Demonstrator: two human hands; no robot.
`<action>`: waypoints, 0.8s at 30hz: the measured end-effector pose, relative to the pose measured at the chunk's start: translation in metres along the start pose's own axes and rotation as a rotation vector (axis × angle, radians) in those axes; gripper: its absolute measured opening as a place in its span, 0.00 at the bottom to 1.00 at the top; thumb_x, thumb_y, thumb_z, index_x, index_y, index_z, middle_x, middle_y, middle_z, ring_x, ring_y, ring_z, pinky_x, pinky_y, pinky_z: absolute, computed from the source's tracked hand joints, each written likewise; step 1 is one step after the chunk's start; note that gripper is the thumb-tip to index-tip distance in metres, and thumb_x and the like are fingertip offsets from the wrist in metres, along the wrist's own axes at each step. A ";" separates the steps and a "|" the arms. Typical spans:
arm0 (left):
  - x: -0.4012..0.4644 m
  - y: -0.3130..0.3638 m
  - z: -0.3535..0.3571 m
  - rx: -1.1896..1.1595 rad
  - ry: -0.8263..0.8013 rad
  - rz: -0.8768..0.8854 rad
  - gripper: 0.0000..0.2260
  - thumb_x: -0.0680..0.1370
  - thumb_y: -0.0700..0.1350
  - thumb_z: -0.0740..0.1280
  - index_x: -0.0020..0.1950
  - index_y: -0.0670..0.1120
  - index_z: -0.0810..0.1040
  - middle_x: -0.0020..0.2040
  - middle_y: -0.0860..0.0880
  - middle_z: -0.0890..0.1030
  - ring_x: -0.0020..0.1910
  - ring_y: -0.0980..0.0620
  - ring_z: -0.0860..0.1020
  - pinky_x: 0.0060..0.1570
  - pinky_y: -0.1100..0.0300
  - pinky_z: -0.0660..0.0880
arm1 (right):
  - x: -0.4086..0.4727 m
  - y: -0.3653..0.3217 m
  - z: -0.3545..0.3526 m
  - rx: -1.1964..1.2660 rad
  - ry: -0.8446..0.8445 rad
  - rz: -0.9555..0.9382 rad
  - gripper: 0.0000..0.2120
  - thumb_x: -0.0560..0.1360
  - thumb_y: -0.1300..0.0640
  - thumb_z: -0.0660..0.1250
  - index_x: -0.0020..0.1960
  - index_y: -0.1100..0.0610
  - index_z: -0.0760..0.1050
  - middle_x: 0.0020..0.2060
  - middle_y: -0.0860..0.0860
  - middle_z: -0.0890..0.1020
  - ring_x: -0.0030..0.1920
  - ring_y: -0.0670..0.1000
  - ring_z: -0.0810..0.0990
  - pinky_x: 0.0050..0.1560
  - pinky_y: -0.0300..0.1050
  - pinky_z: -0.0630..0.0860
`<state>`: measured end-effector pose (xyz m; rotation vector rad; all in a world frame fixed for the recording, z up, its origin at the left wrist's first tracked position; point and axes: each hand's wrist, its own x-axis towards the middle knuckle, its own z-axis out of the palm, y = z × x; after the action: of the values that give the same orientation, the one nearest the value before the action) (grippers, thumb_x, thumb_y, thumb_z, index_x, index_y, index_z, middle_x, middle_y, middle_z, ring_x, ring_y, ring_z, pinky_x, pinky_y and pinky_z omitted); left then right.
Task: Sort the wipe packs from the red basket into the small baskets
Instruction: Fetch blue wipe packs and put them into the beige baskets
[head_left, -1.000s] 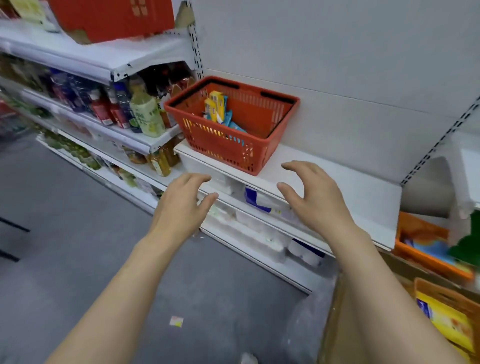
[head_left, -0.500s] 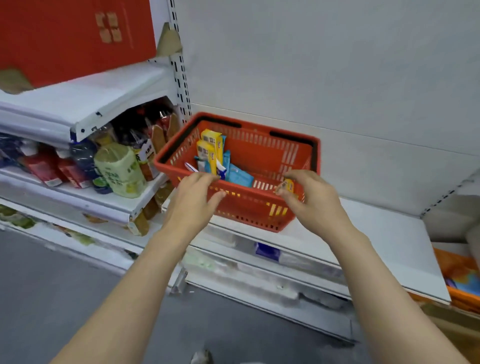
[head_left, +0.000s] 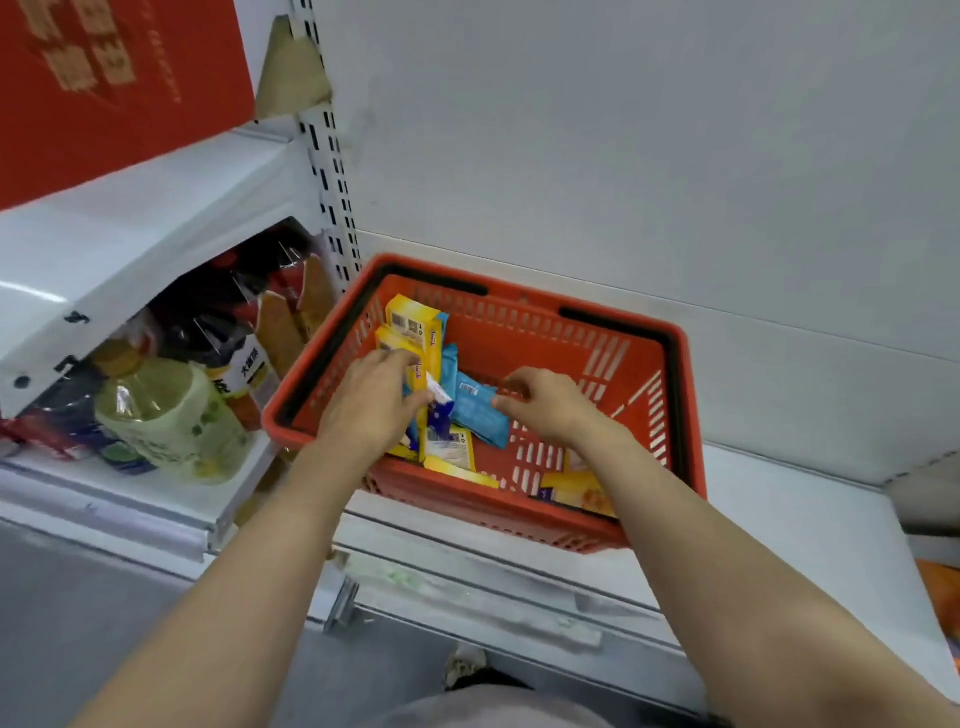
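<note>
Wipe packs are all sitting inside the red basket, which is resting on the white shelf, so by my judgement the sorting is only beginning: no pack is lifted clear, and no small baskets are showing in this view.

Starting at the left, the left hand is reaching over the near rim with its fingers curling onto the upright yellow packs; it seems to be closing on one, though how firm the hold is I cannot tell. Just right of that hand, a purple-and-white pack is standing on edge, and the blue pack is lying between the two hands. The right hand is hovering over the blue pack, fingers bent and holding nothing. Below its wrist, more yellow packs are lying flat.

Counting: about five yellow packs, two blue, one purple-and-white, as far as the overlaps are allowing.
</note>
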<state>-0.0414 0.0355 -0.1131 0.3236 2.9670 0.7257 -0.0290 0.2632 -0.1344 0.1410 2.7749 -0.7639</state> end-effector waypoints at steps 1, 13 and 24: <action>0.008 -0.001 0.000 -0.002 -0.013 -0.024 0.23 0.77 0.52 0.70 0.70 0.48 0.72 0.67 0.46 0.74 0.66 0.44 0.71 0.64 0.49 0.70 | 0.015 0.003 0.004 0.007 -0.052 0.025 0.24 0.77 0.40 0.66 0.67 0.53 0.75 0.64 0.52 0.79 0.62 0.54 0.78 0.57 0.45 0.73; 0.055 -0.014 0.001 -0.092 -0.012 -0.148 0.15 0.76 0.52 0.72 0.61 0.50 0.77 0.57 0.50 0.80 0.57 0.48 0.78 0.57 0.51 0.76 | 0.103 -0.019 0.053 0.559 -0.332 0.128 0.22 0.78 0.41 0.66 0.63 0.55 0.79 0.57 0.53 0.82 0.53 0.52 0.79 0.53 0.50 0.77; 0.076 0.005 -0.005 -0.255 -0.256 -0.186 0.16 0.74 0.61 0.71 0.51 0.50 0.79 0.53 0.47 0.82 0.50 0.48 0.80 0.51 0.52 0.78 | 0.059 0.001 0.001 0.858 0.012 0.089 0.14 0.68 0.64 0.78 0.46 0.57 0.75 0.38 0.53 0.79 0.40 0.52 0.79 0.40 0.45 0.76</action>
<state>-0.1153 0.0539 -0.1075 0.1105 2.5852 0.9462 -0.0852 0.2649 -0.1521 0.4156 2.2322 -1.8590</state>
